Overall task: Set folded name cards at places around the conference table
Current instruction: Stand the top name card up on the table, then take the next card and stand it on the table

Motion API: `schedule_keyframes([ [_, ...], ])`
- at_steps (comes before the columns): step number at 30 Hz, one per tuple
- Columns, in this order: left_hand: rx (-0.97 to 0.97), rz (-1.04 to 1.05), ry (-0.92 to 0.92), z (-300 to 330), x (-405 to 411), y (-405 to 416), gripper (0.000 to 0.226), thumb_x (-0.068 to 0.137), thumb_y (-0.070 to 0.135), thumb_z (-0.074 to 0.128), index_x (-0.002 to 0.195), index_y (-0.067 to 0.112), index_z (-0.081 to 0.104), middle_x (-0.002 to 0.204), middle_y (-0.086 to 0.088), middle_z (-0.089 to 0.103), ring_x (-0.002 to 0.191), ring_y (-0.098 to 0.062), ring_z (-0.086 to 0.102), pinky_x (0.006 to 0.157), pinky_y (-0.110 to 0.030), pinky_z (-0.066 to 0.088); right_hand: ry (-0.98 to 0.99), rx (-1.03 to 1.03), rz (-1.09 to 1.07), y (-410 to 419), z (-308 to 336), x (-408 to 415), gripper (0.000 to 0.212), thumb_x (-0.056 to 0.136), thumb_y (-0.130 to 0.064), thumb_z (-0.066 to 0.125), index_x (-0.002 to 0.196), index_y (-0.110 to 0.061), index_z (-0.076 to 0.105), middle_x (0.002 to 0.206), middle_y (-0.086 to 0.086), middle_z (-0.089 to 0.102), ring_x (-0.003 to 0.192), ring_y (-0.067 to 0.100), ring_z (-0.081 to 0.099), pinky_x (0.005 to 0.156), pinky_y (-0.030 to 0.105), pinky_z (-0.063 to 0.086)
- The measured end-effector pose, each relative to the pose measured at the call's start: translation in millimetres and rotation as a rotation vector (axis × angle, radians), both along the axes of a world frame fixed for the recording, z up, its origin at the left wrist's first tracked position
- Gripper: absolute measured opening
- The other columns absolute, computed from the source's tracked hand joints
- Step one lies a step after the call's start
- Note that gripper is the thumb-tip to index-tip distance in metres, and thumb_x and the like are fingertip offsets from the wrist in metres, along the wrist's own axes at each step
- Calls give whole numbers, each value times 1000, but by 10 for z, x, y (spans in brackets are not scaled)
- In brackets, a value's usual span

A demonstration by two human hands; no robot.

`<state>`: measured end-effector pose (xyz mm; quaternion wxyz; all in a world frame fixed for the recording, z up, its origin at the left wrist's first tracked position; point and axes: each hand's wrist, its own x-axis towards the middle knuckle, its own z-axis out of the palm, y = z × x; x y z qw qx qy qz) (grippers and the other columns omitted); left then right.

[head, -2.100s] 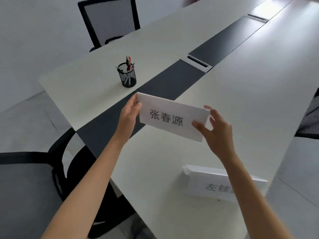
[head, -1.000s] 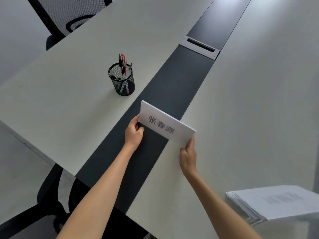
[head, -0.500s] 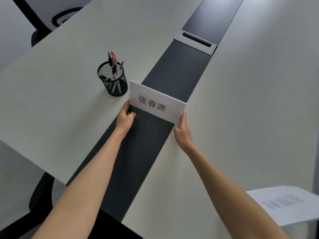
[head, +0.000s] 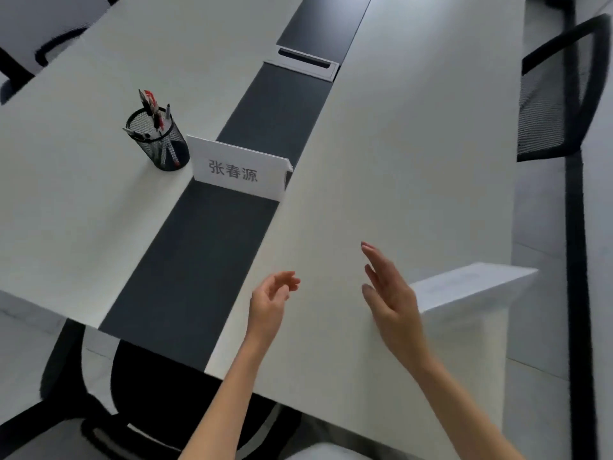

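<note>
White card: we find the name card (head: 238,172) standing upright across the dark strip (head: 199,260), just beside the pen cup (head: 158,141).
Left hand (head: 268,305): empty, fingers loosely curled.
Right hand (head: 391,302): empty, fingers spread, near the paper stack (head: 464,287).
Table (head: 398,161): bare surface between hands and card.

Your left hand (head: 270,302) hangs empty, fingers loosely curled. Your right hand (head: 389,298) is flat, fingers extended, holding nothing.

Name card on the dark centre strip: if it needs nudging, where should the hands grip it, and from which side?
Pinch the two short ends of the name card, one hand each, coming from the near side. It stands as a thin folded tent; the pen cup sits close by its left end, so keep that hand low and tight.
</note>
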<state>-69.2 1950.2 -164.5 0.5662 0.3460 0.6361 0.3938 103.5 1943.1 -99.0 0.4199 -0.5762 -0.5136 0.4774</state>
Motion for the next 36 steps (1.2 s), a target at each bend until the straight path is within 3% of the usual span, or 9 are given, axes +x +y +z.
schedule_keyframes([
  [5,54,-245,11,121,686,-497,36,87,-1,44,101,30,56,96,5,65,97,-11,60,78,-10,47,-247,215,-361,-299,111,1092,53,78,0,39,120,-31,47,128,-9,52,123,1,45,107,21,36],
  [9,73,-345,44,176,1128,-700,41,89,10,47,119,36,41,108,4,59,106,-7,55,89,-17,45,-366,70,-517,-461,-73,1844,50,83,-18,47,133,-15,40,137,3,44,125,14,42,108,29,32],
  [12,82,-353,43,198,1433,-767,53,83,23,49,131,35,29,123,-2,55,113,-15,54,93,-28,43,-331,-107,-375,-487,-260,2269,61,88,-28,55,141,-16,26,147,7,35,135,21,34,110,33,28],
  [14,87,-279,37,208,1623,-782,59,88,16,50,138,30,21,133,-7,50,115,-18,52,89,-27,41,-293,-198,-234,-417,-386,2465,69,87,-33,56,143,-17,19,148,11,35,135,25,34,111,38,29],
  [18,95,-38,43,298,1969,-816,69,92,12,44,143,29,1,127,-4,50,113,-13,47,90,-27,35,-257,-334,45,-239,-534,2723,80,86,-42,55,146,-17,8,150,13,30,136,28,32,112,47,29],
  [24,73,229,211,267,2299,-824,45,91,17,48,134,16,35,128,-15,55,117,-26,54,95,-33,44,-180,-300,283,-65,-491,2910,71,89,-28,54,145,-15,12,140,7,48,128,22,45,110,48,33],
  [28,29,304,307,241,2411,-909,43,90,25,50,132,18,40,128,-14,57,117,-27,54,101,-40,44,-246,-238,315,-19,-473,2926,58,90,-21,52,142,-14,25,133,10,56,120,25,54,105,46,39],
  [32,44,380,380,287,2554,-934,43,89,26,52,130,17,43,120,-13,62,109,-26,59,90,-35,47,-236,-179,296,62,-478,3011,48,91,-14,52,136,-15,39,124,12,63,114,25,58,99,37,43],
  [36,84,490,424,318,2676,-735,43,89,26,51,131,19,43,104,-10,63,100,-26,59,87,-38,48,-174,-170,366,397,-478,3121,43,88,-11,56,130,-16,49,116,13,66,107,16,60,88,20,42],
])
